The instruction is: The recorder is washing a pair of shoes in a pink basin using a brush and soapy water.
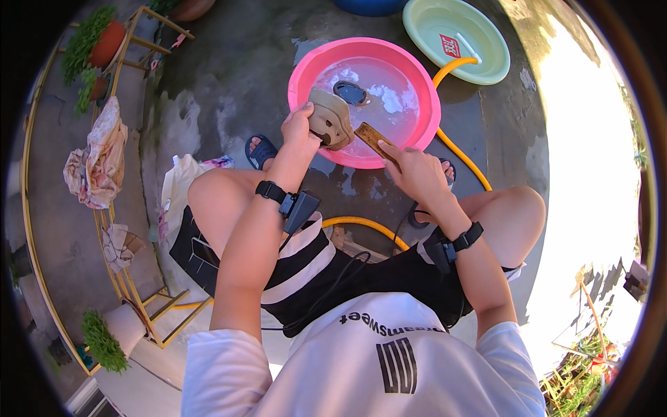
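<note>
My left hand [300, 125] grips a tan shoe [331, 117] over the near left rim of a pink plastic basin [432, 104]. My right hand [414, 169] holds a wooden scrubbing brush [372, 138] by one end. The brush's far end points at the shoe, with a small gap between them. Its bristles are hidden from view. Sudsy water with white foam fills the bottom of the basin. A dark oval object [350, 93], which looks like part of another shoe, lies in that water.
A pale green basin [411, 31] with a yellow hose [464, 156] stands behind at the right. Part of a blue tub [370, 6] shows at the top. Crumpled cloths [107, 156] hang on a metal rack at the left, near potted plants [104, 341]. The concrete floor [219, 68] is wet.
</note>
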Demonstrator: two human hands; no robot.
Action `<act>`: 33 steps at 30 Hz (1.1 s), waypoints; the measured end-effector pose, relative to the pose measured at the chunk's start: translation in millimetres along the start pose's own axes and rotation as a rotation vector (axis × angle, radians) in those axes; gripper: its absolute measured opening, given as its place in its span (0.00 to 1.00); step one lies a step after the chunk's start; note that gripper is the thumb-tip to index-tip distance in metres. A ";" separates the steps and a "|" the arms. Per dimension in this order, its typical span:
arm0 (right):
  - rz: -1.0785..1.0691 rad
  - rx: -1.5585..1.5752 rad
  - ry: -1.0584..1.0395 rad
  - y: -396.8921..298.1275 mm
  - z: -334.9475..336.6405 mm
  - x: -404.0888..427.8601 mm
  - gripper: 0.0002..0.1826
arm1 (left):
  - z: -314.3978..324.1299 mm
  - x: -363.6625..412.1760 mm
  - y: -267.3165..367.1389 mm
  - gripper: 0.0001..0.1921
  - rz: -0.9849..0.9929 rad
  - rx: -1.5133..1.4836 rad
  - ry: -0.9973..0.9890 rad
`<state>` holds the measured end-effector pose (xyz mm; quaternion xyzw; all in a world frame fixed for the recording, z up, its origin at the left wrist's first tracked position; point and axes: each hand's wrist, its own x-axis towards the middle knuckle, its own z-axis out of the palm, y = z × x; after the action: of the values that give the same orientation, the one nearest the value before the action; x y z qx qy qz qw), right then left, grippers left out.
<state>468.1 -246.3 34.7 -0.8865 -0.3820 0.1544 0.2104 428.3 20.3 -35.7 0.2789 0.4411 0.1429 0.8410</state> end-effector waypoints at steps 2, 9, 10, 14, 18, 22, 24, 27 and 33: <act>0.002 -0.007 -0.044 4.7 8.7 -5.8 0.23 | -7.1 6.7 11.4 0.18 0.030 -0.032 -0.066; 0.078 0.236 0.210 -6.9 -5.0 23.7 0.24 | 6.6 -13.9 -3.2 0.22 0.102 -0.023 -0.011; 0.060 0.301 0.234 -9.1 -0.7 26.8 0.24 | 4.0 -13.0 -6.5 0.22 0.099 -0.019 -0.017; 0.009 0.408 0.246 -30.5 9.4 33.1 0.25 | 2.6 -20.8 -19.5 0.22 0.108 -0.037 0.010; -0.014 0.366 0.222 -34.3 21.3 36.5 0.25 | 6.6 -27.3 -22.8 0.22 0.097 -0.020 0.068; 0.025 0.308 0.201 -38.2 22.7 34.6 0.25 | -5.5 -15.0 -23.2 0.22 0.090 -0.059 -0.020; 0.013 0.289 0.255 -34.2 31.2 34.6 0.24 | -2.4 -14.5 -24.7 0.22 0.076 -0.065 0.011; 0.016 0.305 0.297 -29.1 36.4 30.6 0.23 | 5.0 -21.3 -28.6 0.20 0.098 -0.033 0.041; 0.144 0.470 0.144 -29.7 27.5 25.5 0.24 | -4.9 -9.8 -29.8 0.18 0.169 -0.006 0.062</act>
<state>454.8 -201.9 22.7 -0.8471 -0.2555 0.1900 0.4256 418.5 -6.7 -49.2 0.3079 0.4414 0.2234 0.8127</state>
